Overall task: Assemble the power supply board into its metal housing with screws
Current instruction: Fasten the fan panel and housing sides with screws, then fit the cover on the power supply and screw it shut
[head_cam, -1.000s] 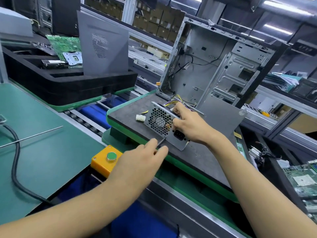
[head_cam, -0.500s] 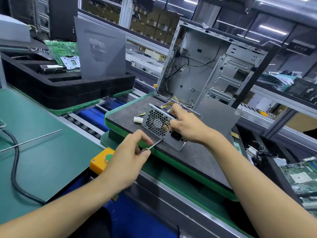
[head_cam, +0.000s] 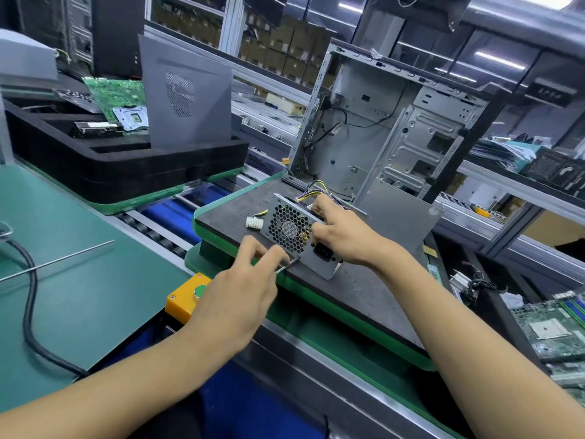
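Gripping power supply housing (head_cam: 296, 236) at its 3 o'clock edge, right hand (head_cam: 340, 237) curls over top. Left hand (head_cam: 235, 299), at housing's 7 o'clock, pinches screwdriver (head_cam: 286, 266), tip touching grille face. Housing stands on grey pallet (head_cam: 364, 289).

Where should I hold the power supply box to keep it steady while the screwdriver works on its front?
Probably the power supply box by its top edge and right side, from the right, as the right hand does. The grille face tilts up toward the screwdriver in the left hand, so that side stays clear.
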`<action>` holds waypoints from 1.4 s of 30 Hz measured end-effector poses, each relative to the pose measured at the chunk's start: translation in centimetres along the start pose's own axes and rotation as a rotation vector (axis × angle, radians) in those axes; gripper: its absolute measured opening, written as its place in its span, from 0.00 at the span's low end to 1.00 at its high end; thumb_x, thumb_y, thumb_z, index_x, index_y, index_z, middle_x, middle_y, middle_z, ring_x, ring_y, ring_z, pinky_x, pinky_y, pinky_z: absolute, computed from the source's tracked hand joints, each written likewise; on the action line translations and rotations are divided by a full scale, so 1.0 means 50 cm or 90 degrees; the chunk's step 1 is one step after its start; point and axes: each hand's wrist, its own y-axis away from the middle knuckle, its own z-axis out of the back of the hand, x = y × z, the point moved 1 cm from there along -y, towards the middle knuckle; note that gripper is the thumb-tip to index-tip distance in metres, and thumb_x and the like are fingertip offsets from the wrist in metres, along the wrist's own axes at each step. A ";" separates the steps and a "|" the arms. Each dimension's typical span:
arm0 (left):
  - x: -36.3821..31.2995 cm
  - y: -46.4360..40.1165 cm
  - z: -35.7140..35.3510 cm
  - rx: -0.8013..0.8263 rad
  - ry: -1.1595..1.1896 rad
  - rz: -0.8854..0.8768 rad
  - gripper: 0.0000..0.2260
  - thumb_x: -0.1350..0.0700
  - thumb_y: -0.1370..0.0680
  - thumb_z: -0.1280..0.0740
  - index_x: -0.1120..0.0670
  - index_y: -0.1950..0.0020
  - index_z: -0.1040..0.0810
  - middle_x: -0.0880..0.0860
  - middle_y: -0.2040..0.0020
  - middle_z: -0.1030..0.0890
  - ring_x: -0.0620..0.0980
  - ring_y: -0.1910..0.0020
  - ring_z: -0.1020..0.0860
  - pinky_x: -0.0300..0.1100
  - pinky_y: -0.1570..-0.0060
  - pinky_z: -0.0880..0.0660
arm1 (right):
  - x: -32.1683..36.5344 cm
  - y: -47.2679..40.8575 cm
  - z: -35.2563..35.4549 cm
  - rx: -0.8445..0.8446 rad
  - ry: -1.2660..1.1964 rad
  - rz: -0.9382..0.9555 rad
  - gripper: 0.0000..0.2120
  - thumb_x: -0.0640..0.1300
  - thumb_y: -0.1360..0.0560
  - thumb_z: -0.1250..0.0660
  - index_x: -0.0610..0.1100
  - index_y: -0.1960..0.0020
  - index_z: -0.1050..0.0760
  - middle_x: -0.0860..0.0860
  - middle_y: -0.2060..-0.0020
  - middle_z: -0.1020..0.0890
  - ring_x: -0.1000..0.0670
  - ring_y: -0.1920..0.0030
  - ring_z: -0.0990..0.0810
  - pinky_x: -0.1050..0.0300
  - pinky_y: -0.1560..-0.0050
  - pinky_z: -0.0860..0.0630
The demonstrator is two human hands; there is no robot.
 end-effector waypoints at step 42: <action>0.205 -0.553 -0.108 0.346 0.175 -0.040 0.16 0.68 0.20 0.32 0.53 0.36 0.27 0.55 0.44 0.21 0.52 0.49 0.16 0.53 0.40 0.20 | -0.303 -0.015 0.232 -0.061 0.409 -0.203 0.24 0.60 0.25 0.32 0.53 0.34 0.35 0.47 0.45 0.19 0.41 0.47 0.20 0.49 0.55 0.31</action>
